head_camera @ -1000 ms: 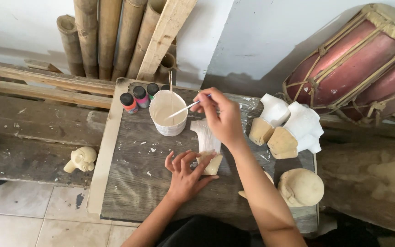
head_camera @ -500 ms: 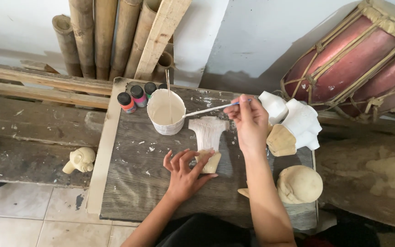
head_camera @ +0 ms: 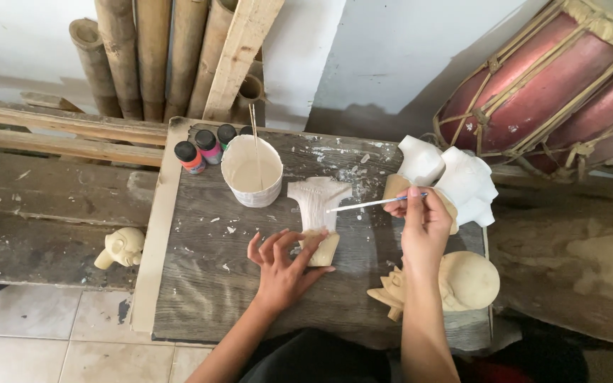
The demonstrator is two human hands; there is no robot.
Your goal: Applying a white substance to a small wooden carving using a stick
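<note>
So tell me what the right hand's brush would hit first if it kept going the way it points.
Probably the half-painted wooden carving: the brush in the right hand points left with its tip just over the white part, though height is unclear.

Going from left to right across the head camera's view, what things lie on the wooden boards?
Small carved head → paint bottles → white cup → half-painted carving under the left hand → brush in the right hand → white-painted pieces.
</note>
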